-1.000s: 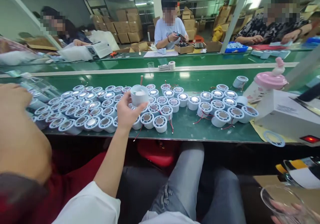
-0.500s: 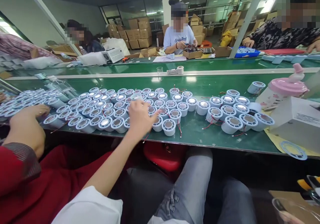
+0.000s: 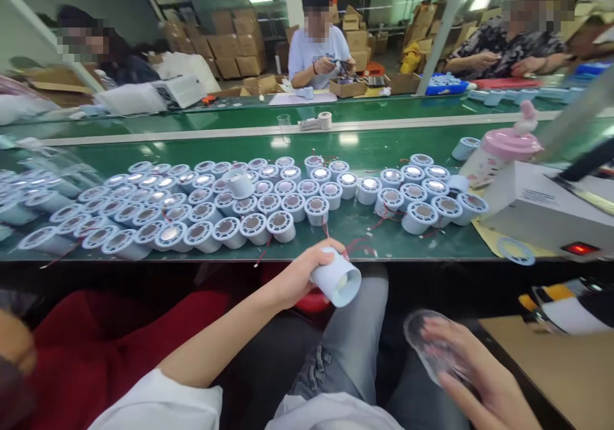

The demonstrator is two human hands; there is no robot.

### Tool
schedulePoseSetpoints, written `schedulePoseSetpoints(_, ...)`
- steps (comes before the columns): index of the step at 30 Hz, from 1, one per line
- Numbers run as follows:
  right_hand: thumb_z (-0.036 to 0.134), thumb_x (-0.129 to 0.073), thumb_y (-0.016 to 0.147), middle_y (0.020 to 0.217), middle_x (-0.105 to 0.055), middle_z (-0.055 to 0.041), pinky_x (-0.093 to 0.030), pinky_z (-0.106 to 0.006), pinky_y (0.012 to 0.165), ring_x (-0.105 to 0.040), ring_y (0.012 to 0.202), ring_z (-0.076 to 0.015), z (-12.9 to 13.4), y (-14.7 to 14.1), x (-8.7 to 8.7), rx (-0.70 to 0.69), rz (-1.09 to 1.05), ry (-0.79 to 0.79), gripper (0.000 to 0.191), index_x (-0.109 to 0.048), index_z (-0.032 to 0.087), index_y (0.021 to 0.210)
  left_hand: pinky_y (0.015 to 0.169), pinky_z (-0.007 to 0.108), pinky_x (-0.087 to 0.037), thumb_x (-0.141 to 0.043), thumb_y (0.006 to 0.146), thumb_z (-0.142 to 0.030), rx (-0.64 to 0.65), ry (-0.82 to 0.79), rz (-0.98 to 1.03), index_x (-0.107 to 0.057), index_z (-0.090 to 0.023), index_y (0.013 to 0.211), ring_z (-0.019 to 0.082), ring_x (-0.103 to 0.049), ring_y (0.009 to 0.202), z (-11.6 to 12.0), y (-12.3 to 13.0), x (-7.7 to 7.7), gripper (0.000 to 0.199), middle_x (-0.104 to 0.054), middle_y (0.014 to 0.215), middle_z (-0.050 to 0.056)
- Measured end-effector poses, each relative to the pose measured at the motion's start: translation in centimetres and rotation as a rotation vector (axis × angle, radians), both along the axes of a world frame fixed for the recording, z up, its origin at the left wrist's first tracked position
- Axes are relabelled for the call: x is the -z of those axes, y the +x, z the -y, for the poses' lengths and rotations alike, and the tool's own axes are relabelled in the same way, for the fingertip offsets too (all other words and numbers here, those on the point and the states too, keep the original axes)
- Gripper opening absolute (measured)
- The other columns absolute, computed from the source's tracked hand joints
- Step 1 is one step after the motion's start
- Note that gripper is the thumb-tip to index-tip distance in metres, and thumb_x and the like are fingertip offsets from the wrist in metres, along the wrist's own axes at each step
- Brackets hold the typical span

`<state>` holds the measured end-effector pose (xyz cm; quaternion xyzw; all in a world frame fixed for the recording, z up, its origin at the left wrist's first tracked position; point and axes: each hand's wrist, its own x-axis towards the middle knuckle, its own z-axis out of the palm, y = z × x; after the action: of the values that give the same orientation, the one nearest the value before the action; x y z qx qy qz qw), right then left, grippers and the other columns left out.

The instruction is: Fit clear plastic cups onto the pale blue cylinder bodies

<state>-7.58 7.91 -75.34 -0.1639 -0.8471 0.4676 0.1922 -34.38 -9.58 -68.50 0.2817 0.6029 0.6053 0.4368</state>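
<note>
My left hand [image 3: 303, 271] is closed around a light blue plastic housing [image 3: 336, 281], just off the table's front edge. The housing is a short cylinder, tilted so that its open end faces me, with something pale inside. Thin red wires [image 3: 359, 246] show behind it. Lower right, my right hand [image 3: 480, 363] has its fingers round a clear plastic cup-shaped piece [image 3: 419, 333], smeared by motion. Rows of similar housings [image 3: 225, 228] stand on the green table [image 3: 307, 251], many with round metal discs in their slotted tops. One housing [image 3: 238, 184] rests on top of the others.
At the right stand a pink-lidded cup [image 3: 503, 151] and a grey-white box [image 3: 542, 206] with a lit red switch. A blue ring [image 3: 515, 251] lies before the box. Cardboard [image 3: 551, 366] is low right. Co-workers sit across; another person's arm [image 3: 14, 347] is at left.
My left hand has come from among the housings toward me, now with one housing in it. My right hand has risen into view with the clear piece. The neighbour's arm has drawn back; the view has shifted.
</note>
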Motion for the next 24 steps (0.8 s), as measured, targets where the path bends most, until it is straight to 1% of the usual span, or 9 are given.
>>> schedulePoseSetpoints(1, 0.03, -0.065, 0.082, 0.124, -0.062, -0.0122, -0.058, -0.043, 0.089, -0.062, 0.114, -0.0333, 0.8, -0.9, -0.7, -0.02, -0.021, 0.176, 0.039, -0.066, 0.03, 0.121, 0.049, 0.022, -0.037, -0.052, 0.072, -0.045, 0.101, -0.02, 0.204, -0.056, -0.018, 0.093, 0.014, -0.052, 0.062, -0.6, 0.7, 0.8, 0.034, -0.055, 0.082, 0.002)
schedulePoseSetpoints(3, 0.023, -0.061, 0.083, 0.127, -0.057, -0.0141, -0.059, -0.042, 0.085, -0.062, 0.112, -0.0316, 1.9, -2.8, -1.7, -0.059, -0.027, 0.444, 0.049, -0.058, 0.029, 0.132, 0.044, 0.02, -0.035, -0.054, 0.068, -0.042, 0.288, -0.114, 0.412, -0.058, -0.017, 0.092, 0.013, -0.052, 0.059, -2.0, 2.1, 2.3, 0.035, -0.056, 0.084, 0.004)
schedulePoseSetpoints(5, 0.017, -0.057, 0.083, 0.128, -0.052, -0.0159, -0.058, -0.045, 0.082, -0.059, 0.112, -0.033, 2.4, -4.0, -2.3, -0.035, 0.003, 0.63, 0.053, -0.056, 0.029, 0.134, 0.044, 0.021, -0.036, -0.054, 0.072, -0.044, 0.433, -0.17, 0.378, -0.06, -0.017, 0.094, 0.012, -0.051, 0.058, -3.3, 3.2, 3.3, 0.035, -0.057, 0.083, 0.003)
schedulePoseSetpoints(7, 0.014, -0.056, 0.082, 0.131, -0.05, -0.0176, -0.058, -0.048, 0.078, -0.057, 0.111, -0.0354, 2.4, -4.6, -2.8, 0.027, 0.062, 0.735, 0.053, -0.056, 0.028, 0.134, 0.054, 0.023, -0.043, -0.054, 0.08, -0.048, 0.532, -0.16, 0.215, -0.062, -0.017, 0.093, 0.013, -0.053, 0.065, -4.3, 3.9, 3.5, 0.035, -0.058, 0.084, 0.003)
schedulePoseSetpoints(11, 0.011, -0.058, 0.079, 0.129, -0.055, -0.0148, -0.059, -0.044, 0.073, -0.057, 0.108, -0.0337, 1.8, -4.2, -3.5, 0.07, 0.185, 0.661, 0.036, -0.067, 0.022, 0.113, 0.082, 0.03, -0.045, -0.058, 0.086, -0.037, 0.535, -0.058, -0.308, -0.066, -0.018, 0.094, 0.017, -0.056, 0.086, -5.0, 4.7, 2.4, 0.022, -0.062, 0.093, 0.004)
schedulePoseSetpoints(13, 0.008, -0.058, 0.078, 0.127, -0.058, -0.0105, -0.059, -0.041, 0.075, -0.056, 0.111, -0.0306, 1.5, -3.8, -3.7, 0.035, 0.215, 0.579, 0.03, -0.068, 0.023, 0.102, 0.088, 0.032, -0.043, -0.058, 0.086, -0.029, 0.496, -0.027, -0.606, -0.069, -0.02, 0.097, 0.02, -0.056, 0.095, -4.9, 5.2, 1.9, 0.018, -0.061, 0.1, 0.005)
schedulePoseSetpoints(15, 0.007, -0.059, 0.076, 0.126, -0.059, -0.0084, -0.06, -0.038, 0.075, -0.057, 0.112, -0.0285, 1.3, -3.6, -3.7, 0.007, 0.233, 0.556, 0.03, -0.067, 0.024, 0.098, 0.09, 0.033, -0.043, -0.058, 0.087, -0.026, 0.467, -0.006, -0.768, -0.069, -0.021, 0.098, 0.021, -0.056, 0.099, -4.7, 5.7, 1.8, 0.017, -0.059, 0.104, 0.007)
schedulePoseSetpoints(21, 0.003, -0.061, 0.076, 0.129, -0.057, -0.0137, -0.058, -0.043, 0.073, -0.056, 0.109, -0.0337, 0.9, -3.7, -3.4, 0.104, 0.23, 0.756, 0.023, -0.067, 0.02, 0.089, 0.086, 0.029, -0.046, -0.059, 0.088, -0.028, 0.422, 0.037, -0.651, -0.068, -0.019, 0.096, 0.018, -0.06, 0.091, -4.9, 5.9, 2.6, 0.015, -0.062, 0.096, 0.005)
schedulePoseSetpoints(24, 0.01, -0.069, 0.075, 0.13, -0.057, -0.0103, -0.057, -0.041, 0.077, -0.056, 0.111, -0.0313, 0.9, -3.6, -3.6, 0.028, 0.231, 0.595, 0.018, -0.065, 0.023, 0.088, 0.082, 0.028, -0.046, -0.06, 0.088, -0.031, 0.358, 0.061, -0.581, -0.068, -0.019, 0.098, 0.017, -0.061, 0.091, -5.0, 5.6, 3.0, 0.017, -0.064, 0.099, 0.005)
